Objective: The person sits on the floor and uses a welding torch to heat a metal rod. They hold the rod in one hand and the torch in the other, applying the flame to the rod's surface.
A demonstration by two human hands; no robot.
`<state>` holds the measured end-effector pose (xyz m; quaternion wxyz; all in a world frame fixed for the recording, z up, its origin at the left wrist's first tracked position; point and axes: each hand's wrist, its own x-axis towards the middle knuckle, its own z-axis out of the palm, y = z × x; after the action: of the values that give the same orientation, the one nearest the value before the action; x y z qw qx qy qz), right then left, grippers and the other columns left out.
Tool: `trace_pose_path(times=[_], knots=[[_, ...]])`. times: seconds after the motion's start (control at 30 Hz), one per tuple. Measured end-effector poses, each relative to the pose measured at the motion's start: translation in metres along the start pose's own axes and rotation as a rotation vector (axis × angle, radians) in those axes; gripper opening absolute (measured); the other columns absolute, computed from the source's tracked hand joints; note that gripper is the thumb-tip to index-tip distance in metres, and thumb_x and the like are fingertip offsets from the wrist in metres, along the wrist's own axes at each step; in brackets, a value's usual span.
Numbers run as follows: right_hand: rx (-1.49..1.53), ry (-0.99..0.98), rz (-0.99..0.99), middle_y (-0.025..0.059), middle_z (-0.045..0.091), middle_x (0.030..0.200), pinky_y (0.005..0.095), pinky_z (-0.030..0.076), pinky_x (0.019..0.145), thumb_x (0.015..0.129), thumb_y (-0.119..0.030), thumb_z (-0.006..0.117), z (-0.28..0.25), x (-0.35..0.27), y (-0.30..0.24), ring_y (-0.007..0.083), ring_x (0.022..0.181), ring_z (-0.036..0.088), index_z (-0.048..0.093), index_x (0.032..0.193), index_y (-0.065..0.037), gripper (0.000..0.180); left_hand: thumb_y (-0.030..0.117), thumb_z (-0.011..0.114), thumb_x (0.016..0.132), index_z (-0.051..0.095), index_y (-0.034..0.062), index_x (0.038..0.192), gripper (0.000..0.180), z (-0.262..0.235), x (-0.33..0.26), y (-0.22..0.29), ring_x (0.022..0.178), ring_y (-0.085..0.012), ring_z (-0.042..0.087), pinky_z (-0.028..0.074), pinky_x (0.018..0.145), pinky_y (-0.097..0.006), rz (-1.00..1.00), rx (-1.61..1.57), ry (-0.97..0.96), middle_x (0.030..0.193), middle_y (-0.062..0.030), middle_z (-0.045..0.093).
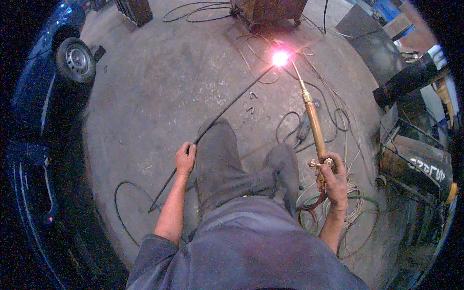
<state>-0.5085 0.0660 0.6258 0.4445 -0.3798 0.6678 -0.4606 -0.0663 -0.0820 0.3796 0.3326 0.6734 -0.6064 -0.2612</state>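
My left hand [185, 158] is closed around a long dark metal rod [232, 105], which slants from low on the left up to a bright glow at its far end. In my right hand [334, 179] is a brass gas torch [314, 121], gripped near its valve knobs. The torch's thin tip points at the rod's far end, where a pinkish-white glare [280, 58] hides the details. Red and green hoses [309, 208] run from the torch's lower end beside my right wrist.
Cables [342, 118] and an angle grinder-like tool [303, 128] lie on the concrete floor. Two small bent metal hooks [251, 102] are ahead. A dark blue car [31, 111] with a wheel [76, 59] lines the left. A brown cabinet [268, 14] stands ahead; a dark pipe [403, 79] sits right.
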Motion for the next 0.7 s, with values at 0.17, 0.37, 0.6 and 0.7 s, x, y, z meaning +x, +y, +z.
trace_pose_path(times=[0.17, 0.37, 0.6, 0.7], knots=[[-0.007, 0.007, -0.006, 0.0011, 0.062, 0.08, 0.0252, 0.044, 0.046, 0.097, -0.018, 0.067, 0.002, 0.0008, -0.0003, 0.0084, 0.056, 0.054, 0.06, 0.125, -0.015, 0.029, 0.034, 0.064, 0.096, 0.068, 0.0045, 0.101, 0.031, 0.0005, -0.0007, -0.0039, 0.091, -0.041, 0.069, 0.052, 0.078, -0.044, 0.038, -0.014, 0.015, 0.096, -0.0208, 0.071], [-0.022, 0.016, 0.003, 0.0018, 0.062, 0.08, 0.0249, 0.044, 0.047, 0.096, -0.015, 0.066, 0.0022, 0.0014, 0.0008, 0.0084, 0.056, 0.054, 0.06, 0.125, -0.015, 0.029, 0.035, 0.064, 0.096, 0.068, 0.0054, 0.101, 0.03, -0.0004, -0.0027, -0.0009, 0.092, -0.0418, 0.069, 0.052, 0.079, -0.045, 0.013, 0.019, 0.022, 0.096, -0.0213, 0.071], [-0.017, -0.002, 0.004, 0.002, 0.061, 0.08, 0.0251, 0.042, 0.047, 0.095, -0.016, 0.066, 0.0002, -0.0039, -0.0016, 0.0081, 0.055, 0.053, 0.061, 0.123, -0.014, 0.028, 0.036, 0.062, 0.097, 0.066, 0.0048, 0.101, 0.031, -0.0044, -0.0054, 0.0029, 0.089, -0.042, 0.067, 0.051, 0.077, -0.045, 0.038, 0.006, 0.02, 0.095, -0.0211, 0.069], [-0.008, 0.013, 0.012, 0.0018, 0.061, 0.08, 0.025, 0.041, 0.047, 0.096, -0.018, 0.067, -0.0019, -0.0018, 0.0051, 0.008, 0.055, 0.053, 0.061, 0.123, -0.014, 0.028, 0.036, 0.06, 0.098, 0.063, 0.0033, 0.098, 0.033, -0.0048, -0.0067, 0.0039, 0.083, -0.0416, 0.064, 0.05, 0.075, -0.045, 0.034, -0.041, 0.006, 0.091, -0.0213, 0.066]])
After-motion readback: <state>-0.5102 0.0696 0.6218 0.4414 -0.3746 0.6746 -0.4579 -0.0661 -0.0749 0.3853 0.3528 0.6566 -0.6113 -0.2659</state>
